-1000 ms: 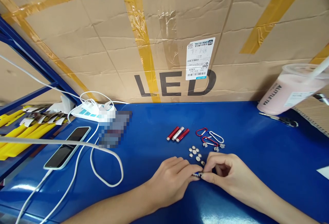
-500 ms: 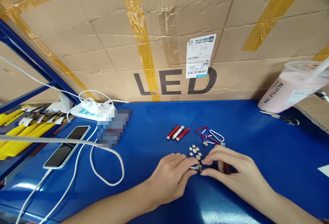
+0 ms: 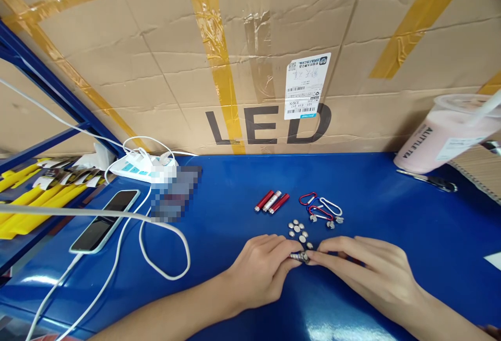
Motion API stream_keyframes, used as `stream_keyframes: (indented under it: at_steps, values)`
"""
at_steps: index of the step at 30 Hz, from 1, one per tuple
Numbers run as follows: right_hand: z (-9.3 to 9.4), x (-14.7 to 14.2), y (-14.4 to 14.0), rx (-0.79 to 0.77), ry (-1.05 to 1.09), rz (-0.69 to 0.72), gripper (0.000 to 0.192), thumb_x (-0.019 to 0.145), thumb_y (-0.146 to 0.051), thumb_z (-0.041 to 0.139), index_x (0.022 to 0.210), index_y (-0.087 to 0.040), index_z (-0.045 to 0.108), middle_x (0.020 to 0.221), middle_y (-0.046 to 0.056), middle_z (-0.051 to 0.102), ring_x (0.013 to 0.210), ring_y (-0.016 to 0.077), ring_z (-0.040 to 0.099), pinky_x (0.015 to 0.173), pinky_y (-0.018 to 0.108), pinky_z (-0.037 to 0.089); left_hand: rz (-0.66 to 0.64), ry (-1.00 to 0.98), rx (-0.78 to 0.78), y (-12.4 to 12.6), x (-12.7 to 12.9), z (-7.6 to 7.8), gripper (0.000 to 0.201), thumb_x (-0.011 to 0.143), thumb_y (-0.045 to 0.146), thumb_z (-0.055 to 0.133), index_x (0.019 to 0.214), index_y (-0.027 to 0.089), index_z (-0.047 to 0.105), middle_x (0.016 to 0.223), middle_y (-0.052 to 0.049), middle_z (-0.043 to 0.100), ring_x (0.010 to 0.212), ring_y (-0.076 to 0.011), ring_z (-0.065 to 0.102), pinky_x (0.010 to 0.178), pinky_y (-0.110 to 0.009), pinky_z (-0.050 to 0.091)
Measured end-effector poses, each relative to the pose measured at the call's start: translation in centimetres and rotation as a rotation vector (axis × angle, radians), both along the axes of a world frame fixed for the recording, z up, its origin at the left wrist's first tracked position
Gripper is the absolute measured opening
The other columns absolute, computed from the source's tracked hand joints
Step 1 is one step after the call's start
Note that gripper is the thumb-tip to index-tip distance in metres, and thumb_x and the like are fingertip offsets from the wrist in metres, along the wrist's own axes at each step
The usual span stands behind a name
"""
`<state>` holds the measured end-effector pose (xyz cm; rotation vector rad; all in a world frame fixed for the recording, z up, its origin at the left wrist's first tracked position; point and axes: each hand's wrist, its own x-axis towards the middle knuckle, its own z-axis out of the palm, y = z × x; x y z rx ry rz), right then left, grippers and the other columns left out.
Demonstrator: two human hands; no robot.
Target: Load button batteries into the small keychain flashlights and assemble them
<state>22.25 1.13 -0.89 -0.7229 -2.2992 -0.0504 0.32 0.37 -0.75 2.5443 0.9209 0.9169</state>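
While both hands pinch it from either end, the small silver-and-dark cylindrical torch body (image 3: 299, 256) lies low over the blue desk (image 3: 391, 215), just below the cluster of silver button cells (image 3: 297, 228). Since half a second ago the right hand (image 3: 368, 270) has flattened, its fingers stretched out instead of arched; its grip stays closed on the piece's end. The left hand (image 3: 260, 273) keeps its grip clamped too. Red tubes (image 3: 271, 201) and carabiner clips (image 3: 321, 208) lie beyond, untouched.

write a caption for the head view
Both hands pinch a small metal cylinder beside button cells.
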Motion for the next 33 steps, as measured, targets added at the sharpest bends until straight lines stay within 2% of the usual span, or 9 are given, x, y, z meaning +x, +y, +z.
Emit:
stream_keyframes:
  at_steps: [7, 13, 18, 20, 23, 28, 33]
  values:
    - [0.1, -0.6, -0.3, -0.069, 0.045, -0.003, 0.026, 0.09, -0.01, 0.046, 0.095, -0.027, 0.065, 0.081, -0.002, 0.07, 0.057, 0.0094, 0.063, 0.048, 0.023, 0.041, -0.062, 0.047, -0.043, 0.0, -0.2, -0.1, 0.023, 0.1, 0.023, 0.027, 0.094, 0.016, 0.048, 0.076, -0.005, 0.065, 0.064, -0.0156, 0.061, 0.059, -0.024, 0.048]
    - [0.9, -1.2, -0.2, -0.128, 0.044, 0.003, 0.022, 0.089, -0.013, 0.05, 0.083, -0.025, 0.066, 0.077, -0.003, 0.07, 0.053, 0.0078, 0.061, 0.048, 0.021, 0.043, -0.061, 0.081, 0.081, 0.0, -0.2, -0.6, 0.026, 0.101, 0.023, 0.024, 0.084, 0.017, 0.042, 0.067, -0.003, 0.06, 0.053, -0.0149, 0.053, 0.051, -0.024, 0.042]
    - [0.8, -1.9, 0.0, -0.419, 0.121, -0.02, 0.019, 0.085, -0.022, 0.059, 0.068, -0.024, 0.068, 0.068, -0.004, 0.067, 0.051, 0.0083, 0.062, 0.047, 0.019, 0.046, -0.07, 0.133, 0.141, 0.1, -0.1, -0.6, 0.03, 0.101, 0.02, 0.023, 0.078, 0.018, 0.043, 0.061, -0.001, 0.055, 0.052, -0.0139, 0.049, 0.05, -0.025, 0.037]
    - [0.6, -2.1, 0.0, -0.475, 0.113, -0.013, 0.021, 0.085, -0.023, 0.059, 0.066, -0.025, 0.068, 0.068, -0.004, 0.067, 0.052, 0.0086, 0.062, 0.047, 0.019, 0.046, -0.081, 0.141, 0.201, 0.1, -0.2, -0.6, 0.028, 0.099, 0.016, 0.027, 0.077, 0.018, 0.044, 0.062, 0.0, 0.054, 0.053, -0.0136, 0.048, 0.049, -0.026, 0.034]
    - [0.4, -2.1, 0.0, -0.424, 0.102, 0.011, 0.024, 0.088, -0.02, 0.055, 0.068, -0.025, 0.067, 0.069, -0.004, 0.067, 0.053, 0.008, 0.063, 0.048, 0.019, 0.045, -0.072, 0.12, 0.243, 0.1, -0.3, -0.7, 0.024, 0.096, 0.011, 0.032, 0.077, 0.017, 0.046, 0.064, 0.001, 0.055, 0.056, -0.0128, 0.047, 0.049, -0.026, 0.031]
    - [0.5, -2.0, 0.0, -0.349, 0.131, 0.02, 0.02, 0.087, -0.017, 0.055, 0.073, -0.024, 0.067, 0.07, -0.004, 0.067, 0.053, 0.0075, 0.062, 0.048, 0.018, 0.046, -0.058, 0.066, 0.19, 0.3, -0.3, -0.8, 0.025, 0.097, 0.014, 0.032, 0.078, 0.016, 0.048, 0.062, 0.001, 0.055, 0.052, -0.0123, 0.044, 0.05, -0.025, 0.032]
    - [0.5, -2.2, 0.0, -0.396, 0.175, 0.01, 0.017, 0.086, -0.018, 0.057, 0.073, -0.022, 0.067, 0.068, -0.002, 0.066, 0.052, 0.0084, 0.062, 0.048, 0.018, 0.048, -0.059, 0.021, 0.108, 0.3, -0.2, -0.8, 0.029, 0.099, 0.018, 0.031, 0.074, 0.017, 0.046, 0.059, 0.001, 0.054, 0.049, -0.0119, 0.042, 0.05, -0.025, 0.034]
